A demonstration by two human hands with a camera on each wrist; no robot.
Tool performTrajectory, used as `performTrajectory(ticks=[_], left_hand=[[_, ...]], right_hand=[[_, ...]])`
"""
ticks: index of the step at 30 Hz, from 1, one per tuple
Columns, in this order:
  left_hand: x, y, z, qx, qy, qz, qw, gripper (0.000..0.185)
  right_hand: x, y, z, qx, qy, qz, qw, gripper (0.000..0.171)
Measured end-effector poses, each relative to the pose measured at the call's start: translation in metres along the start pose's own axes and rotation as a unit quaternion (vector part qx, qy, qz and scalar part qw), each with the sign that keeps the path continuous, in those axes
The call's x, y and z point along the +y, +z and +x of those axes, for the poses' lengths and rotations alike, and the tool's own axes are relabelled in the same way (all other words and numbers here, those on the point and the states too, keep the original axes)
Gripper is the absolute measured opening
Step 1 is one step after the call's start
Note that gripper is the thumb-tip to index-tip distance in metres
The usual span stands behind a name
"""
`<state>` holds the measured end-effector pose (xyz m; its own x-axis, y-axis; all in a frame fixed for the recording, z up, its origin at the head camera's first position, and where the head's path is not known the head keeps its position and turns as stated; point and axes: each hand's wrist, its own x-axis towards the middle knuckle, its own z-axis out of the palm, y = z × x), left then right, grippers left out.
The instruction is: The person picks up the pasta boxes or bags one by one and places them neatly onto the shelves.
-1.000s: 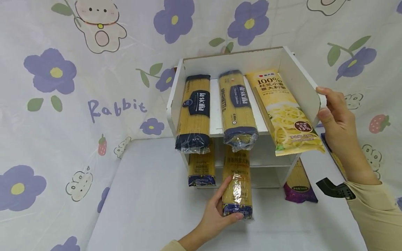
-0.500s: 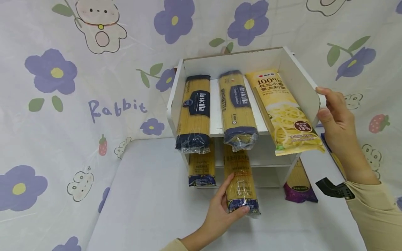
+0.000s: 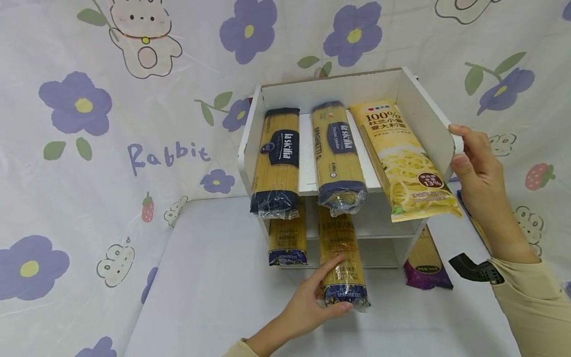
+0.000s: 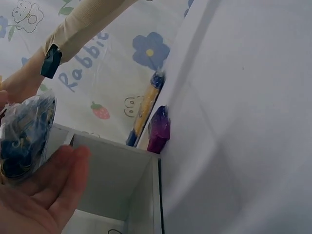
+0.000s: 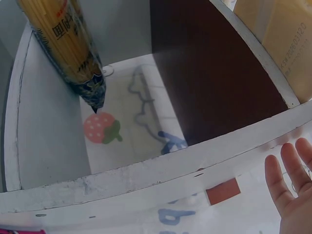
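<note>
My left hand is at the near end of a clear-wrapped spaghetti pack with a blue end band, jutting from the middle tier of the white shelf rack. Its straight index finger lies over the pack, and its thumb is at the crinkled end. Loosely extended fingers show beside the pack's end in the left wrist view. My right hand holds the front edge of the rack's right side panel between thumb and fingers. Another blue-banded spaghetti pack lies left on the middle tier.
On the top tier lie two navy-banded spaghetti packs and a yellow noodle pack. A purple-ended pack lies right of the rack on the white table; another stands behind it. A patterned cloth hangs behind.
The blue-banded pack's near end shifted right, then stayed put. My left hand moved right with it, then slid slightly left, its thumb lower and index finger farther across. My right hand stayed.
</note>
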<state>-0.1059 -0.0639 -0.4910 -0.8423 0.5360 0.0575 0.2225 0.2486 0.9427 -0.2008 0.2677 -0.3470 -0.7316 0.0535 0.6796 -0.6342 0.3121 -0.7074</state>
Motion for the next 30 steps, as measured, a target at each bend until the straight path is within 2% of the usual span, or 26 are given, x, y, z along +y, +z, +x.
performTrajectory(ticks=[6,12,16,22,27,30], left_hand=[[-0.002,-0.006,0.002,-0.019,-0.011,-0.025,0.9994,0.081],[-0.005,-0.007,0.006,-0.007,0.006,-0.036,0.9993,0.08],[-0.006,-0.005,0.008,-0.002,-0.003,-0.065,0.9979,0.079],[-0.006,-0.005,0.014,0.009,-0.008,-0.08,0.9967,0.076],[-0.003,-0.006,0.018,0.016,-0.007,-0.05,0.9986,0.075],[0.005,-0.008,0.018,0.007,-0.023,-0.017,0.9996,0.075]], right_hand=[[0.0,0.0,0.0,0.003,-0.002,-0.01,1.0,0.04],[0.0,0.0,0.0,0.001,-0.004,-0.014,1.0,0.04],[0.0,0.0,0.0,0.002,-0.004,-0.009,1.0,0.04],[0.0,0.0,0.0,0.003,0.008,0.008,1.0,0.04],[0.001,0.0,0.0,0.002,0.002,0.017,1.0,0.041],[0.001,0.0,0.0,0.003,-0.001,0.018,1.0,0.04]])
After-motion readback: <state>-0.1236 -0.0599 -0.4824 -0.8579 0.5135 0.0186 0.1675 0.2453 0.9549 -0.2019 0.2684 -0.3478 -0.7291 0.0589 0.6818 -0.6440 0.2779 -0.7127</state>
